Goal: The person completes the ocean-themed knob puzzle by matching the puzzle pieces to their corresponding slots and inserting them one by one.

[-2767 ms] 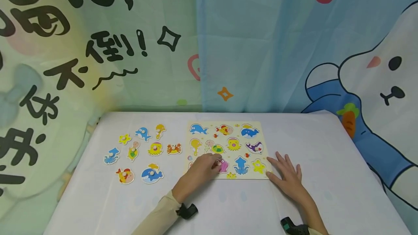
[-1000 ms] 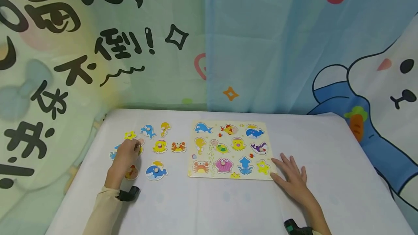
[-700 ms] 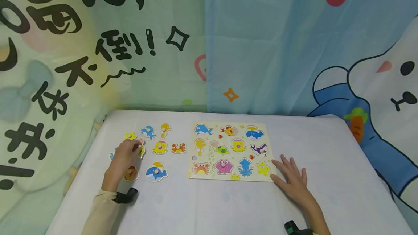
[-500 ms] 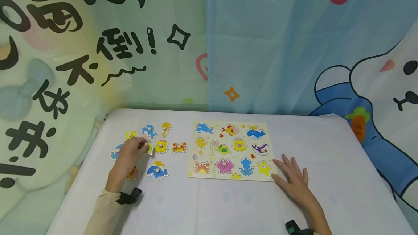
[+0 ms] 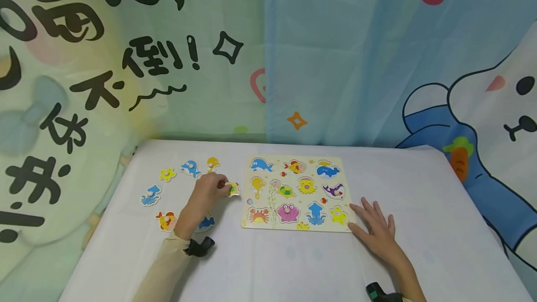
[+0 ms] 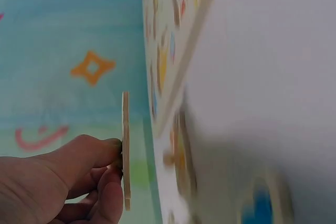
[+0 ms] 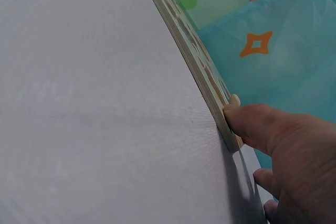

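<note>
My left hand [image 5: 206, 195] pinches a turtle puzzle piece [image 5: 234, 189] by its back, just left of the pale yellow puzzle board [image 5: 278, 160]. The left wrist view shows the turtle piece [image 6: 126, 156] edge-on and raised off the table, between thumb and fingers. My right hand [image 5: 375, 227] lies with spread fingers at the board's right edge. In the right wrist view its thumb [image 7: 252, 121] rests on the board's edge [image 7: 194, 72]. A pink clam [image 5: 287, 214] and a purple whale [image 5: 334, 192] with knobs sit in the board.
Loose knobbed pieces lie left of the board: a yellow star [image 5: 167, 174], a blue dolphin [image 5: 190, 168], a seahorse [image 5: 212, 163], a blue squid [image 5: 151, 195] and a fish [image 5: 166, 221]. A blue whale [image 5: 206, 223] is partly behind my left arm. The white tablecloth [image 5: 293, 264] covers the table.
My left hand left the clam on the board, reached the loose pieces, took the turtle piece and carried it right, near the board's left edge. The right hand stays at the board's edge.
</note>
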